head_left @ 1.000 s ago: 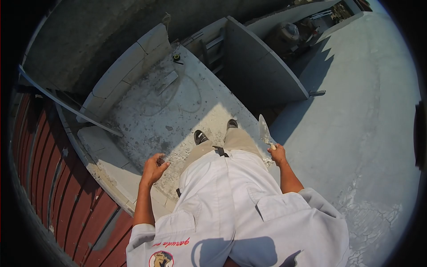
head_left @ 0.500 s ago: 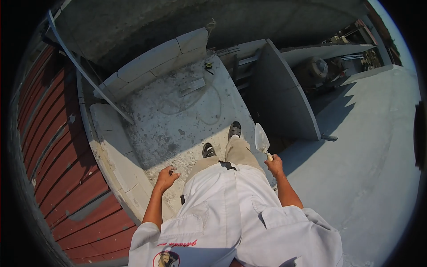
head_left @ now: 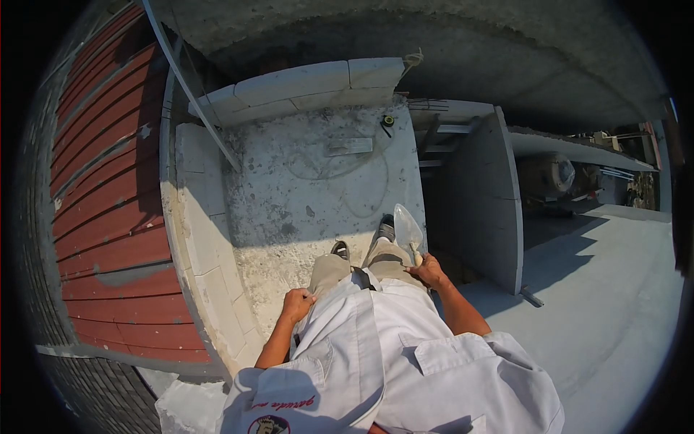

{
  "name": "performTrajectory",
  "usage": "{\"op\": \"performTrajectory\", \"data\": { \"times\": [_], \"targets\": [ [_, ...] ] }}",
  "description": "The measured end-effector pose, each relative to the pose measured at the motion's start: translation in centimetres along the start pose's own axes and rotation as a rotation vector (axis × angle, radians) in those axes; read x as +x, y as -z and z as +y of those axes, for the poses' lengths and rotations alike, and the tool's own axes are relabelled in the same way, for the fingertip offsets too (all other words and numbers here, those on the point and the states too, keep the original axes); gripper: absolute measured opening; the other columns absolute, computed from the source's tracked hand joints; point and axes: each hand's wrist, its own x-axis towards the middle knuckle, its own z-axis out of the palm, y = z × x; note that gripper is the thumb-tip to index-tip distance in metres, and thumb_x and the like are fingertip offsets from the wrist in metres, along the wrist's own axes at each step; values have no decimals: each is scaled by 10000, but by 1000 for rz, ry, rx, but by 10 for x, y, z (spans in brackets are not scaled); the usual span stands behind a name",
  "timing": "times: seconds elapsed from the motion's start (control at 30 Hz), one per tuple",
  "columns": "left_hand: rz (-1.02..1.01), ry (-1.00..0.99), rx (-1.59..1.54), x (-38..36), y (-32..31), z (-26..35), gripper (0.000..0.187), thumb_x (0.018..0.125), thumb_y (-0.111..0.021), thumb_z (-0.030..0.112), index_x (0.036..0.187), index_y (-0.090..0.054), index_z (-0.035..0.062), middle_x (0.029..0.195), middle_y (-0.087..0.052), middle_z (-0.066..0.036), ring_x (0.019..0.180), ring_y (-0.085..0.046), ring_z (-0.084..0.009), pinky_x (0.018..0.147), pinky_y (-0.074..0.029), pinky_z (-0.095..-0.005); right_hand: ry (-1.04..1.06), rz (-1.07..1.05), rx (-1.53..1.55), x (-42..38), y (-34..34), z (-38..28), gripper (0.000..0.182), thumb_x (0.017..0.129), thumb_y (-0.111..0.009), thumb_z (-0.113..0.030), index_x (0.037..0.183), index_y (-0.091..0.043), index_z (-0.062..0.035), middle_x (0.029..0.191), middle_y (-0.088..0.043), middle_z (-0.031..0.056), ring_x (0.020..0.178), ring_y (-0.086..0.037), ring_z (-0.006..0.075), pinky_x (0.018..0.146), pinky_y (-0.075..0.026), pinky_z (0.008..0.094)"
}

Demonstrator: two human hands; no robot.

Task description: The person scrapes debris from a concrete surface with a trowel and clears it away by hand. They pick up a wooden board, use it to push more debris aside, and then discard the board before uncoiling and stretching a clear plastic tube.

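Note:
A pointed trowel (head_left: 409, 230) with a pale handle is gripped in my right hand (head_left: 429, 273), its blade aimed forward above my shoe. My left hand (head_left: 297, 304) hangs beside my beige trousers (head_left: 330, 273), its fingers curled in against the cloth at the thigh. Whether those fingers pinch the cloth or something small cannot be made out. Below me is a rough, mortar-stained floor slab (head_left: 289, 195), partly in sun.
A tape measure (head_left: 389, 121) and a flat metal piece (head_left: 350, 146) lie on the slab near a loose hose. Low block walls (head_left: 289, 87) edge it. A deep opening with metal rungs (head_left: 441, 148) drops off at right. A slanted pole (head_left: 189, 83) leans at left beside red roofing (head_left: 116, 239).
My view has turned, so the slab and walls appear shifted right. My left hand has come in to my thigh with its fingers closing. The trowel has swung inward, toward my right leg.

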Motion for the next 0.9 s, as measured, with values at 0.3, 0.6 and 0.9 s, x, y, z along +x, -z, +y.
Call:
{"op": "performTrajectory", "data": {
  "times": [0.3,0.6,0.9],
  "targets": [
    [-289,23,-566,-14,48,-10,159,870,-756,142,875,-749,-17,766,-730,-70,704,-632,-127,658,-509,-316,-44,-209,-188,11,2,-78,628,744,-829,-219,1289,-638,30,1113,-718,172,972,-691,256,843,-564,372],
    [-298,18,-495,31,135,-17,102,878,-711,91,890,-749,-3,786,-704,-19,710,-597,-108,665,-481,-279,58,-108,-90,3,-19,-150,546,740,-808,-126,1238,-657,39,1045,-724,137,932,-676,231,855,-544,355],
    [-227,75,-639,30,138,-54,153,928,-713,150,942,-743,0,821,-712,-18,714,-605,-101,651,-485,-275,-37,-143,-226,0,-49,-199,564,744,-786,-146,1267,-651,16,1061,-720,131,924,-672,215,815,-550,347]
  ]
}}
